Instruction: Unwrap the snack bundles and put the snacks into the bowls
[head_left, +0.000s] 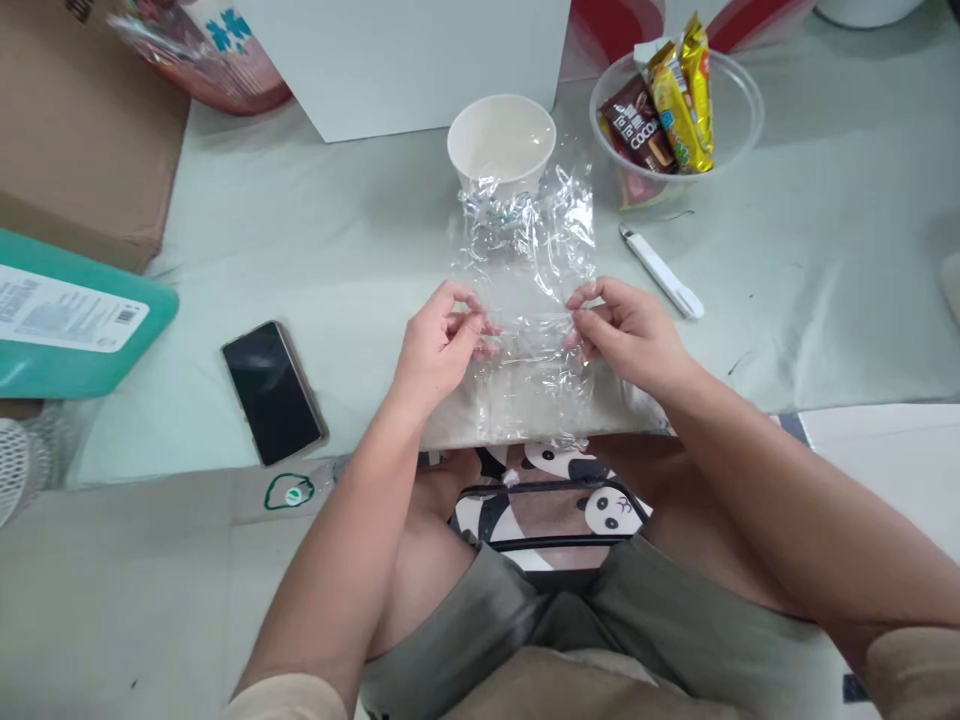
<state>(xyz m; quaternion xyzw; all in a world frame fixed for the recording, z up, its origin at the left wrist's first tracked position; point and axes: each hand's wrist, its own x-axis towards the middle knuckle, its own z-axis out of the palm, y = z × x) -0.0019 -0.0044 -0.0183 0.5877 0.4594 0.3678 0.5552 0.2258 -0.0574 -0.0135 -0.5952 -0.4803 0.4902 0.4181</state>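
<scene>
A person's left hand [442, 345] and right hand [631, 332] — each grip pinched, thumb to fingers — hold the two sides of crinkled clear plastic [529, 285] over the tabletop [360, 220], near its front edge. Beyond stands a white cup [501, 145]; rightward, a white cutter [664, 275] and snack bowl [739, 110]; leftward, a phone [274, 392].

The one camera sits on my head, facing forward and down at the table [825, 270]. It views my left hand [444, 342] and right hand [626, 325] from close above, my shorts [457, 620] low in view.
</scene>
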